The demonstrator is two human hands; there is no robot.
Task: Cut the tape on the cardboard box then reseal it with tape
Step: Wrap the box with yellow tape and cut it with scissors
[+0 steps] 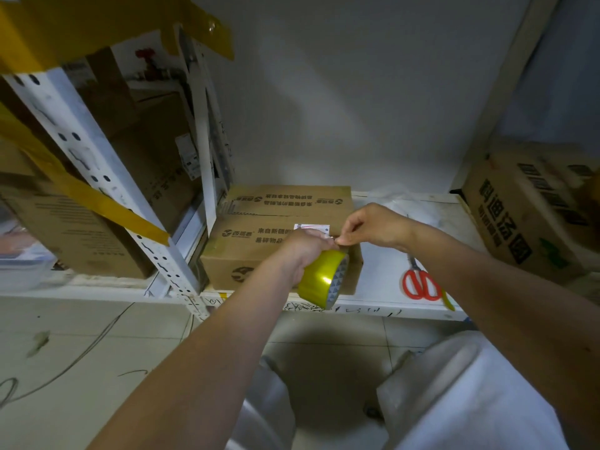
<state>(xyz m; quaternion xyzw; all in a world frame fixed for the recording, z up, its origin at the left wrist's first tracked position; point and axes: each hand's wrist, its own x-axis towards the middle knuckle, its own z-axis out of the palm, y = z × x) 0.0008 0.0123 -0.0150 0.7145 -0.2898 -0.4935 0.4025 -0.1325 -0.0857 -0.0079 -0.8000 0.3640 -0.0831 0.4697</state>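
Pale trousers (454,401) on bent knees fill the bottom of the view, above a tiled floor (81,352) scribbled with dark lines. Two bare forearms reach forward from there to a low white shelf (383,274).

On that shelf sits the cardboard box (259,251), its flaps down and printed with dark characters, a small white label (311,227) on its top near the front right corner. It stands at the left end of the shelf, just beside a white perforated rack upright (97,177).

In front of the box's right front corner, the left hand (305,251) grips a roll of yellowish tape (324,279), fingers curled over the top of the roll, which hangs tilted with its patterned core (339,280) facing right. The right hand (373,228) is just above and beside it, thumb and forefinger pinched together at the top edge of the roll; whether they have hold of the tape's free end is too small to tell.

Red-handled scissors (420,282) lie flat on the shelf to the right of the box, well apart from both hands, blades pointing away. Farther right stands a larger carton (526,216) with bold black print. To the left, behind the upright, more brown cartons (65,228) are stacked, crossed by strips of yellow tape (97,199).
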